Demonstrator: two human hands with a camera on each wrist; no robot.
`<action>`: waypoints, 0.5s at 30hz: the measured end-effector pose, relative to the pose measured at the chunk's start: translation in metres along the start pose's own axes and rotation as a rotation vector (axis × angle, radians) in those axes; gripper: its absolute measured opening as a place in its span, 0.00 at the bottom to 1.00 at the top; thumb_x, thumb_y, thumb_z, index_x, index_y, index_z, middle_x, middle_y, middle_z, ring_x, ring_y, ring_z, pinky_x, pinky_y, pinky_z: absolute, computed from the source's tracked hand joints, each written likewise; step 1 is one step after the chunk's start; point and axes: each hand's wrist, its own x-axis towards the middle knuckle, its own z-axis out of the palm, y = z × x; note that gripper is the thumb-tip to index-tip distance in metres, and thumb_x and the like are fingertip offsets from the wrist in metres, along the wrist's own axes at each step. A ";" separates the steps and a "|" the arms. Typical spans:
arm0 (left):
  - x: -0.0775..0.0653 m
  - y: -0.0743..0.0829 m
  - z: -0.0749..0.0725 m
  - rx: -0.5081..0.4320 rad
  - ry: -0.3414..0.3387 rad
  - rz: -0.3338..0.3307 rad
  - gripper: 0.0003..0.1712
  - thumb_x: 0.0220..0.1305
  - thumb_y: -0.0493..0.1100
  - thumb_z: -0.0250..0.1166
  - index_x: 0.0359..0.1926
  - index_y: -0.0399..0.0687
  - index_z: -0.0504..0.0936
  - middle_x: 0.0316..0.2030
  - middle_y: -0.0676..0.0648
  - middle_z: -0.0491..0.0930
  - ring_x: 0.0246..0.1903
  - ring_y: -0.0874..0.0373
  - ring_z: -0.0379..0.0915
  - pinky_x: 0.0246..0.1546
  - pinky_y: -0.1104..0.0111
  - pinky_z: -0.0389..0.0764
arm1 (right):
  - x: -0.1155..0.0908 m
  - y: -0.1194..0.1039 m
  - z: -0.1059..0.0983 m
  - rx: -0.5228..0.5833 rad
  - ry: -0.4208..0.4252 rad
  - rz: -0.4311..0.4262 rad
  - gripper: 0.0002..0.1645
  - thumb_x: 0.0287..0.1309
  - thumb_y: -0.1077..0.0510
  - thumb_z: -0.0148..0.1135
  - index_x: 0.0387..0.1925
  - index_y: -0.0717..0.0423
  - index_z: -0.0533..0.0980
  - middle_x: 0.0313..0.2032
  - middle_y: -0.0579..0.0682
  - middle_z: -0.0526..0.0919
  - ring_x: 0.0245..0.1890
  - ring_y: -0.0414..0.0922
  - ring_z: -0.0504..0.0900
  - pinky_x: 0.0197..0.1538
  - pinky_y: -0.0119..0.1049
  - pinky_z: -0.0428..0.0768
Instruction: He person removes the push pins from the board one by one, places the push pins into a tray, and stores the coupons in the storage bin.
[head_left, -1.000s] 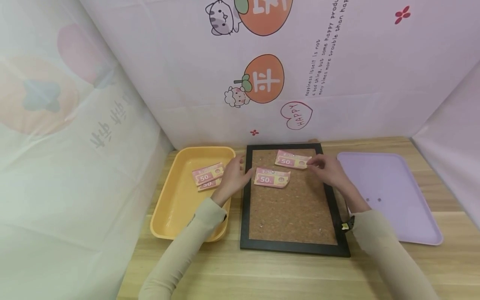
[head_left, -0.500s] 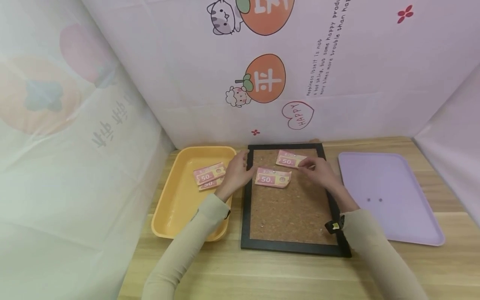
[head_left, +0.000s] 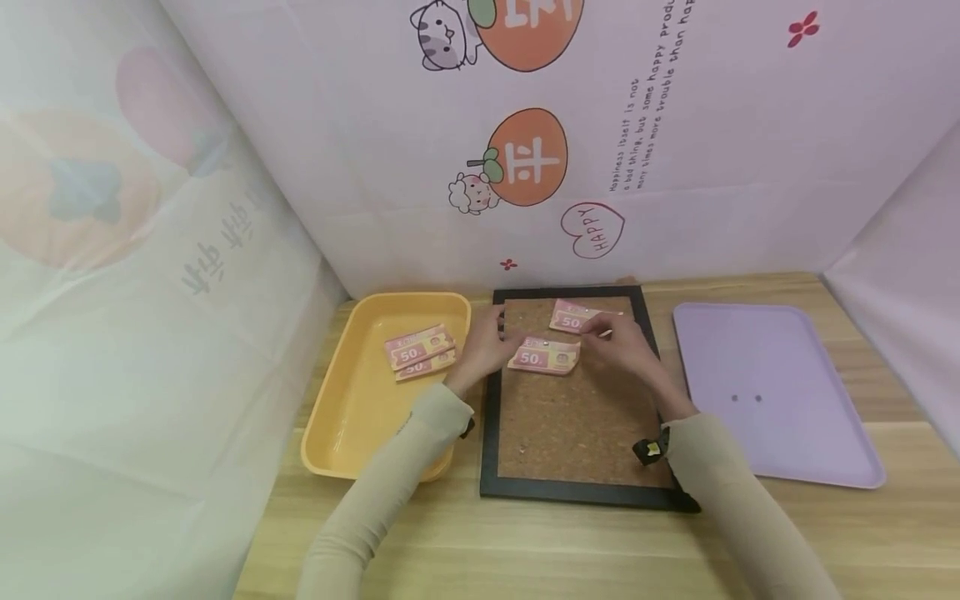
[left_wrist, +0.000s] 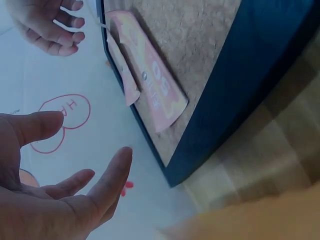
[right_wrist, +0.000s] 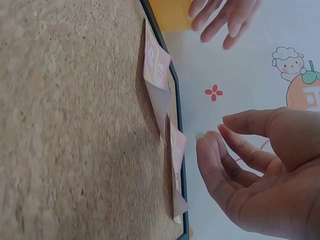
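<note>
1. Holds nothing in loosely curved right hand (head_left: 621, 343), near farther coupon (head_left: 567, 317).
2. Holds nothing in left hand (head_left: 481, 348), with fingers parted, near nearer coupon (head_left: 534, 360).
3. Has both on corkboard (head_left: 577, 429), apparently secured by pushpins (head_left: 545, 342), hence curling where unpinned.

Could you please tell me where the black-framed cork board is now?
In the head view, the black-framed cork board lies on the wooden tabletop, between the yellow tray on the left and the purple tray on the right.

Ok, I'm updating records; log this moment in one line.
left hand: empty; right hand: empty, over board; coupons showing: two on board, two in yellow tray
</note>
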 end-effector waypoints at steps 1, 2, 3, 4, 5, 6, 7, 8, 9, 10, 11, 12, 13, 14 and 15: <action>0.001 -0.001 0.002 0.006 -0.001 -0.005 0.40 0.74 0.49 0.63 0.78 0.38 0.60 0.70 0.30 0.71 0.62 0.39 0.79 0.55 0.52 0.86 | 0.001 0.000 0.002 0.003 -0.005 0.006 0.13 0.71 0.60 0.60 0.50 0.64 0.82 0.47 0.64 0.85 0.45 0.56 0.85 0.41 0.33 0.80; 0.001 -0.001 0.003 0.010 -0.002 -0.009 0.40 0.74 0.49 0.63 0.78 0.37 0.60 0.69 0.30 0.72 0.60 0.39 0.80 0.54 0.53 0.87 | 0.002 -0.001 0.003 0.005 -0.010 0.013 0.13 0.71 0.60 0.60 0.50 0.64 0.82 0.47 0.63 0.85 0.45 0.55 0.85 0.41 0.32 0.80; 0.002 -0.001 0.005 0.015 0.002 -0.006 0.39 0.74 0.49 0.64 0.77 0.36 0.61 0.67 0.29 0.73 0.59 0.39 0.80 0.54 0.52 0.86 | 0.003 -0.002 0.004 0.006 -0.013 0.019 0.13 0.71 0.60 0.60 0.50 0.64 0.82 0.47 0.63 0.85 0.45 0.54 0.84 0.41 0.32 0.80; 0.002 -0.001 0.007 0.023 0.006 -0.003 0.39 0.74 0.49 0.64 0.77 0.36 0.62 0.66 0.29 0.75 0.59 0.39 0.80 0.53 0.52 0.86 | 0.004 -0.002 0.005 0.007 -0.015 0.021 0.13 0.70 0.61 0.60 0.50 0.64 0.82 0.47 0.63 0.85 0.45 0.53 0.84 0.40 0.32 0.80; 0.002 -0.001 0.009 0.030 0.011 0.000 0.39 0.73 0.49 0.64 0.76 0.36 0.63 0.64 0.29 0.76 0.57 0.39 0.80 0.53 0.53 0.86 | 0.004 -0.003 0.006 0.001 -0.013 0.019 0.13 0.70 0.61 0.60 0.50 0.64 0.82 0.46 0.63 0.86 0.45 0.53 0.84 0.40 0.31 0.79; 0.003 -0.002 0.010 0.040 0.017 0.002 0.38 0.73 0.49 0.65 0.75 0.37 0.64 0.62 0.30 0.78 0.55 0.40 0.80 0.51 0.53 0.85 | 0.005 -0.004 0.007 -0.003 -0.012 0.019 0.13 0.69 0.61 0.60 0.50 0.64 0.82 0.46 0.63 0.86 0.44 0.52 0.84 0.39 0.31 0.79; 0.003 -0.002 0.012 0.043 0.021 0.003 0.38 0.72 0.49 0.65 0.75 0.37 0.65 0.59 0.31 0.79 0.53 0.41 0.80 0.48 0.54 0.85 | 0.006 -0.004 0.009 -0.009 -0.010 0.019 0.13 0.69 0.61 0.61 0.50 0.64 0.82 0.45 0.62 0.86 0.43 0.51 0.84 0.39 0.31 0.80; 0.003 -0.002 0.014 0.046 0.024 0.003 0.37 0.72 0.49 0.66 0.75 0.39 0.66 0.58 0.32 0.81 0.51 0.42 0.80 0.47 0.54 0.84 | 0.007 -0.005 0.009 -0.014 -0.011 0.018 0.13 0.68 0.61 0.61 0.50 0.64 0.82 0.45 0.62 0.87 0.42 0.51 0.84 0.38 0.31 0.80; 0.004 -0.003 0.017 0.052 0.026 0.001 0.37 0.71 0.49 0.66 0.75 0.40 0.66 0.57 0.33 0.81 0.51 0.43 0.80 0.47 0.55 0.84 | 0.007 -0.005 0.010 -0.012 -0.015 0.017 0.13 0.67 0.61 0.61 0.49 0.64 0.82 0.44 0.62 0.87 0.40 0.50 0.85 0.37 0.31 0.80; 0.004 -0.004 0.019 0.058 0.027 -0.002 0.37 0.71 0.49 0.66 0.75 0.42 0.67 0.57 0.34 0.82 0.50 0.45 0.80 0.46 0.57 0.84 | 0.008 -0.005 0.011 -0.010 -0.024 0.016 0.14 0.68 0.61 0.61 0.50 0.65 0.82 0.44 0.62 0.87 0.39 0.50 0.85 0.37 0.31 0.80; 0.005 -0.005 0.021 0.062 0.026 -0.003 0.37 0.71 0.50 0.66 0.75 0.43 0.67 0.56 0.35 0.82 0.50 0.46 0.80 0.46 0.58 0.84 | 0.009 -0.004 0.013 -0.005 -0.035 0.020 0.14 0.68 0.60 0.61 0.50 0.65 0.81 0.44 0.62 0.87 0.38 0.49 0.85 0.36 0.31 0.80; 0.005 -0.006 0.023 0.067 0.024 -0.007 0.37 0.71 0.50 0.67 0.75 0.44 0.67 0.56 0.36 0.82 0.50 0.46 0.81 0.46 0.58 0.84 | 0.010 -0.004 0.014 0.000 -0.050 0.026 0.14 0.69 0.60 0.61 0.51 0.64 0.81 0.44 0.62 0.86 0.38 0.49 0.85 0.36 0.31 0.81; 0.006 -0.007 0.025 0.067 0.023 -0.009 0.37 0.71 0.50 0.67 0.76 0.44 0.67 0.58 0.36 0.82 0.52 0.46 0.81 0.48 0.58 0.84 | 0.010 -0.003 0.016 0.001 -0.067 0.029 0.15 0.70 0.59 0.61 0.51 0.64 0.81 0.45 0.62 0.86 0.37 0.48 0.86 0.36 0.32 0.81; 0.006 -0.008 0.027 0.061 0.020 -0.013 0.37 0.71 0.50 0.67 0.76 0.44 0.67 0.59 0.37 0.82 0.54 0.46 0.80 0.50 0.57 0.84 | 0.011 -0.003 0.017 0.007 -0.085 0.032 0.15 0.70 0.58 0.60 0.52 0.64 0.80 0.45 0.63 0.86 0.37 0.48 0.86 0.37 0.32 0.81; 0.006 -0.009 0.028 0.051 0.016 -0.017 0.38 0.71 0.50 0.66 0.76 0.44 0.67 0.61 0.36 0.81 0.56 0.45 0.80 0.53 0.55 0.84 | 0.011 -0.002 0.019 0.011 -0.101 0.034 0.16 0.71 0.58 0.60 0.53 0.64 0.79 0.46 0.63 0.85 0.37 0.48 0.86 0.37 0.33 0.82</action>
